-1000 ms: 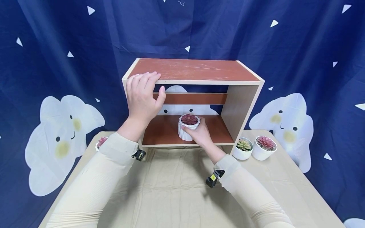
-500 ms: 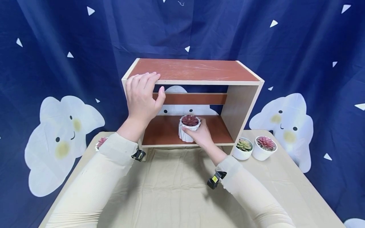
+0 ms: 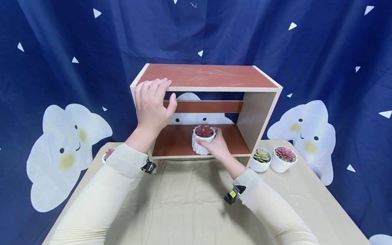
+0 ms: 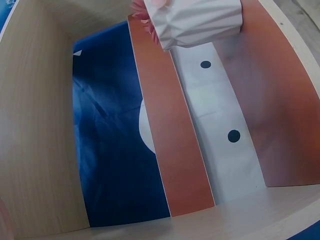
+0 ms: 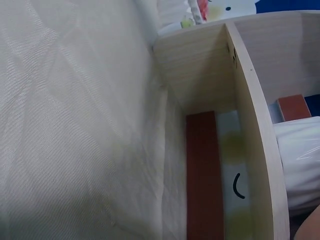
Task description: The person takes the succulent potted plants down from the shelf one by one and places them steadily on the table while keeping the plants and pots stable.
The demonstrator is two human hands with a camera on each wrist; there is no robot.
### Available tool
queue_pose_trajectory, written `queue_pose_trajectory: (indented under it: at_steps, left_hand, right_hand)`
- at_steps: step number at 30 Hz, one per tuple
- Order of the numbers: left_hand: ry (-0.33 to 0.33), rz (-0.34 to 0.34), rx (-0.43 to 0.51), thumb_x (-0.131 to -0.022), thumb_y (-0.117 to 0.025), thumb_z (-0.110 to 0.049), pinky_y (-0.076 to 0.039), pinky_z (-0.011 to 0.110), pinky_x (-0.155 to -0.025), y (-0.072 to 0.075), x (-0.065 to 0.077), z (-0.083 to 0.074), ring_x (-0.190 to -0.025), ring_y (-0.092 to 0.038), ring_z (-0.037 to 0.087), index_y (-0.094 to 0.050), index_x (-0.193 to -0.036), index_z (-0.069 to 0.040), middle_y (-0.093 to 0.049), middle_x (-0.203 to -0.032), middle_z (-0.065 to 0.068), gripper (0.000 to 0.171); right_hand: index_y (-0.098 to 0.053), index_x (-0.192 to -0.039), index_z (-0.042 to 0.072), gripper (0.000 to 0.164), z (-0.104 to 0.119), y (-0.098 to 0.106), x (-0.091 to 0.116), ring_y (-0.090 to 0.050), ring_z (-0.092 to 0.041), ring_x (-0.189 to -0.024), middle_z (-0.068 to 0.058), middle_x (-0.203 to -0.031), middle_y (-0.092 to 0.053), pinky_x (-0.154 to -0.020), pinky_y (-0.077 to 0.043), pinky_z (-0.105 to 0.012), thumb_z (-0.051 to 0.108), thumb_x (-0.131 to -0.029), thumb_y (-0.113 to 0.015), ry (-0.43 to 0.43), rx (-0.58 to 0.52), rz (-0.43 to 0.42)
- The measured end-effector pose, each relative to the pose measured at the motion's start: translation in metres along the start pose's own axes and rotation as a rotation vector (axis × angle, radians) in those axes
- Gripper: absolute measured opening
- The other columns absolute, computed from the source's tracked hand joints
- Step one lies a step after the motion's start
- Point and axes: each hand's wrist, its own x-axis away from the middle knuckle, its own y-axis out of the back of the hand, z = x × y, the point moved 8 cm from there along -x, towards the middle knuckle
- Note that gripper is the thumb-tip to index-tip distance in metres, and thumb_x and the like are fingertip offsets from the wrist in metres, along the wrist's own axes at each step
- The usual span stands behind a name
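A small wooden shelf unit (image 3: 211,75) with reddish-brown boards stands on the cloth-covered table. On its inner board is a white ribbed pot (image 3: 197,144) holding a dark red succulent (image 3: 204,130). My right hand (image 3: 218,145) grips this pot from its right side, thumb across the front, near the board's front edge. Fingers of my left hand (image 3: 154,103) lie extended over the unit's top left front corner, the thumb apart. The left wrist view catches the pot (image 4: 202,22) along its top edge. In the right wrist view the pot (image 5: 300,160) is partly cut off beside the front edge.
Right of the unit stand a white pot with a green succulent (image 3: 260,160) and another with a pink-red succulent (image 3: 284,160). A pink succulent (image 3: 109,153) shows partly behind my left forearm. A blue curtain (image 3: 196,30) with cloud prints hangs behind.
The right hand and the pot have shifted slightly toward the front edge of the board. The left hand has stayed on the unit's corner.
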Motion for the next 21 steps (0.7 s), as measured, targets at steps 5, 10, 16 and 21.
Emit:
queue_pose_trajectory:
  at_steps: [5, 10, 16, 21]
  left_hand:
    - [0.008, -0.004, 0.012, -0.095, -0.048, -0.038, -0.032, 0.048, -0.108, 0.002, 0.000, 0.000, -0.120, -0.054, 0.032, -0.066, -0.126, -0.009, -0.065, -0.130, 0.010, 0.047]
    - [0.005, 0.000, 0.021, -0.097, -0.044, -0.040, -0.032, 0.049, -0.108, 0.002, 0.000, -0.001, -0.120, -0.054, 0.032, -0.067, -0.126, -0.009, -0.065, -0.130, 0.010, 0.048]
    - [0.006, 0.001, 0.027, -0.097, -0.044, -0.040, -0.033, 0.048, -0.108, 0.002, 0.000, 0.000, -0.121, -0.054, 0.032, -0.067, -0.127, -0.009, -0.065, -0.130, 0.009, 0.048]
    - [0.005, -0.001, 0.028, -0.096, -0.044, -0.038, -0.033, 0.049, -0.107, 0.003, 0.000, -0.001, -0.120, -0.054, 0.032, -0.067, -0.127, -0.009, -0.066, -0.130, 0.010, 0.048]
  right_hand:
    - [-0.034, -0.141, 0.003, 0.090, 0.001, 0.001, 0.004, -0.053, -0.031, -0.125, -0.019, -0.135, -0.053, -0.106, -0.043, -0.045, 0.039, -0.076, -0.085, -0.003, 0.009, 0.025]
    - [-0.034, -0.142, 0.005, 0.091, 0.001, 0.004, 0.007, -0.052, -0.030, -0.126, -0.018, -0.136, -0.052, -0.106, -0.042, -0.046, 0.040, -0.076, -0.085, -0.021, -0.005, 0.043]
    - [-0.035, -0.141, 0.003, 0.089, 0.003, 0.007, 0.012, -0.052, -0.031, -0.126, -0.019, -0.136, -0.052, -0.107, -0.042, -0.046, 0.036, -0.076, -0.085, -0.011, -0.018, 0.052]
    - [-0.034, -0.141, 0.002, 0.089, 0.005, 0.008, 0.016, -0.051, -0.030, -0.126, -0.019, -0.137, -0.050, -0.107, -0.041, -0.046, 0.035, -0.076, -0.086, -0.010, -0.050, 0.063]
